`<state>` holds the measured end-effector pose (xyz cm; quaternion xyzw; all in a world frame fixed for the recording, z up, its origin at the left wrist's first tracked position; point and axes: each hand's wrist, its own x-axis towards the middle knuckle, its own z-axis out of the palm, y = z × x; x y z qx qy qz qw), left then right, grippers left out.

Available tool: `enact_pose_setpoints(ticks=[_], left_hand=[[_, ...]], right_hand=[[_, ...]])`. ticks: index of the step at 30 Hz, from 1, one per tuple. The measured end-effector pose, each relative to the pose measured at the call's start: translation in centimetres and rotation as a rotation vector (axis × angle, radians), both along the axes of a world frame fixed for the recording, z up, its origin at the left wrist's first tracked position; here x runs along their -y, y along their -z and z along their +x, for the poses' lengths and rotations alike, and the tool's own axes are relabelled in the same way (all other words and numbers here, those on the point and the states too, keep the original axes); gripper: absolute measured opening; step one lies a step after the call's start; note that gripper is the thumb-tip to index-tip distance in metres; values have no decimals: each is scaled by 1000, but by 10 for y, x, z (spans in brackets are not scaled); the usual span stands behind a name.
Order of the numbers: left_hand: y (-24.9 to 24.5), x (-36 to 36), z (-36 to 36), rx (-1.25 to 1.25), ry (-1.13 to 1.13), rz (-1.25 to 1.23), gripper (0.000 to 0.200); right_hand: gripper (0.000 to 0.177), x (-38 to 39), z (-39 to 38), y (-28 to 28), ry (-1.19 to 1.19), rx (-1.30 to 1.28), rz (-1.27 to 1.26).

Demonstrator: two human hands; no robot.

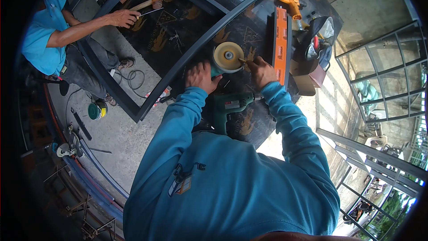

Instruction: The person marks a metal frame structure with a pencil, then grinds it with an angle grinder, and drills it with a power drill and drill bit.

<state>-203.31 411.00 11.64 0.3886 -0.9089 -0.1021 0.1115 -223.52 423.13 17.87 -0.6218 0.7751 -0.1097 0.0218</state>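
Observation:
My left hand (200, 76) is closed around the teal body of an angle grinder (216, 69), whose round tan disc (221, 55) faces up. At the disc's right edge, my right hand (264, 72) pinches a thin, brass-coloured piece (243, 60); its tip is at or very near the rim, and its exact kind is too small to make out. Just below both hands, a green power drill (227, 105) lies on the dark board (249, 127), its chuck pointing right.
A dark metal frame (178, 69) crosses the board. At left, a co-worker's hand (123, 18) holds a thin rod near a mallet (157, 0). An orange-labelled bar (281, 40), an orange drill (292, 5) and a bag (318, 40) lie at right. A bucket (94, 111) stands on the floor.

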Motion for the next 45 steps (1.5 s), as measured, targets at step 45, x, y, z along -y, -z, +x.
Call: enact_pose_setpoints(ticks=[45], left_hand=[[-2,1,0,1,5,21,68]], right_hand=[[36,0,1,5,-9,-1,-31]])
